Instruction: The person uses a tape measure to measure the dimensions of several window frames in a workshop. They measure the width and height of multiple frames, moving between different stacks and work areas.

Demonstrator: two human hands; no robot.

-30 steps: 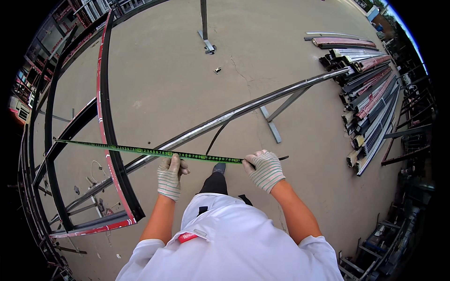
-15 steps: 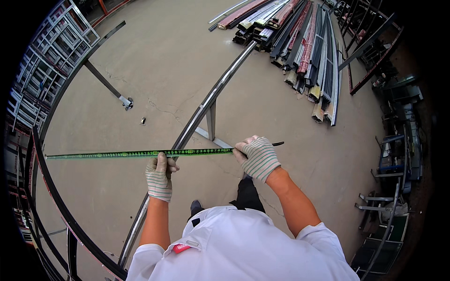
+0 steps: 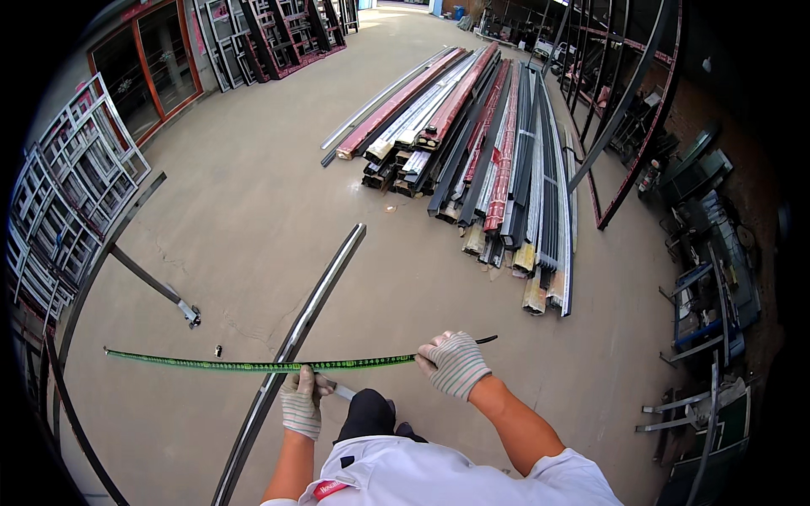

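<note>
- The left hand (image 3: 302, 401), in a striped knit glove, is sitting at about 7 o'clock low in the view, its fingers curling shut around a green measuring tape (image 3: 253, 365) and pressing it down onto a long metal rail (image 3: 295, 337).
- The right hand (image 3: 454, 363), gloved the same way, is sitting at about 5 o'clock from centre, its fingers closing in a fist on the tape's other end; a thin dark strip (image 3: 485, 340) is sticking out past the knuckles toward 3 o'clock.
- The tape is stretching nearly level between the two hands and running on past the left hand toward 9 o'clock, ending free above the concrete floor (image 3: 253, 185).
- The rail is running from 7 o'clock up toward 12 o'clock, crossing under the tape just at the left hand.
- A pile of long metal profiles (image 3: 489, 126), red, silver and black, is lying on the floor at 1 o'clock, well apart from the hands.
- White window grilles (image 3: 59, 202) are leaning at 9 o'clock.
- A small metal bracket (image 3: 192, 316) is lying on the floor near the tape's far end.
</note>
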